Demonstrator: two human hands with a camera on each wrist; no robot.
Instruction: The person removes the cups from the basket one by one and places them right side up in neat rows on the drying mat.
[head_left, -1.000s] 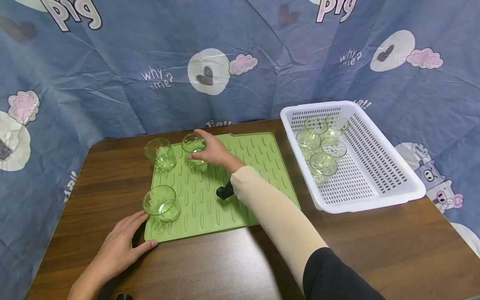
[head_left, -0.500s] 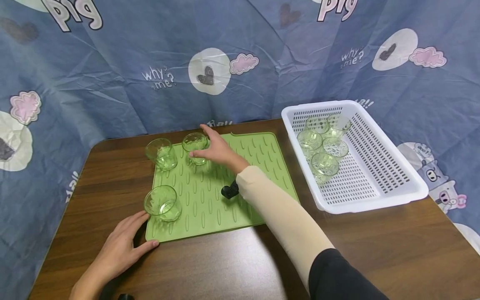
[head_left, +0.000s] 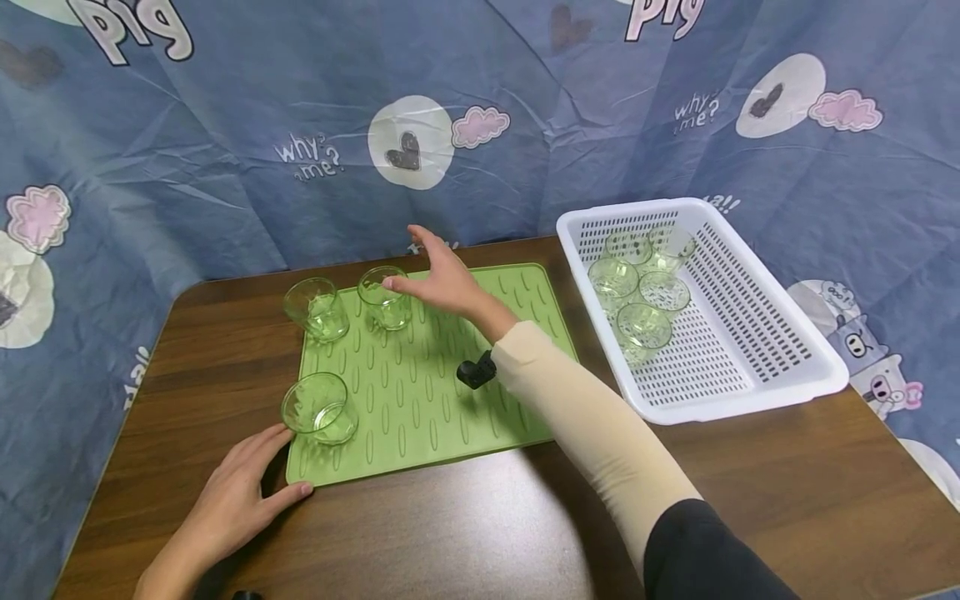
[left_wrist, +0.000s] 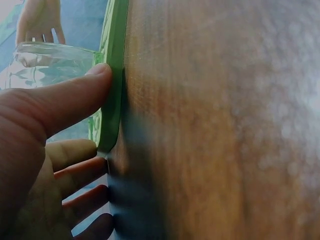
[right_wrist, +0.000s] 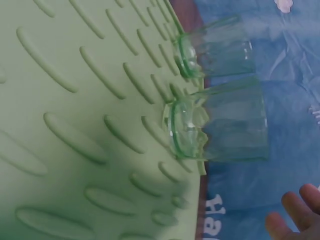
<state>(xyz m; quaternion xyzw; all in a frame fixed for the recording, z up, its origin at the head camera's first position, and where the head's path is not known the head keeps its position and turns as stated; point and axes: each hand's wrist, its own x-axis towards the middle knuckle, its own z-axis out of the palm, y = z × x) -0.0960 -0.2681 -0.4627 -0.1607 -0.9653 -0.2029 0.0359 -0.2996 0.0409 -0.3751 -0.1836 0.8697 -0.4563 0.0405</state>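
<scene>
1. Head view: a bare right hand [head_left: 448,279], fingers apart and gripping nothing, hovers beside a clear, green-tinted drinking glass [head_left: 387,313] standing upright toward the back of a ribbed, light-green rectangular mat [head_left: 420,429]. The thumb overlaps the glass's rim from this angle; whether they touch cannot be told.
2. A bare left hand [head_left: 232,504], fingers extended and gripping nothing, rests at the mat's front-left corner, its thumb on the edge, next to an upright second glass [head_left: 324,417] of green-tinted, clear material.
3. An upright third glass [head_left: 326,320], likewise green-tinted, stands at the mat's back-left corner.
4. On the brown wood-grain table [head_left: 420,542], a white, perforated plastic basket [head_left: 750,408] holds five similar glasses [head_left: 643,329] along its left side.
5. Behind hangs a blue printed cloth [head_left: 600,167].
</scene>
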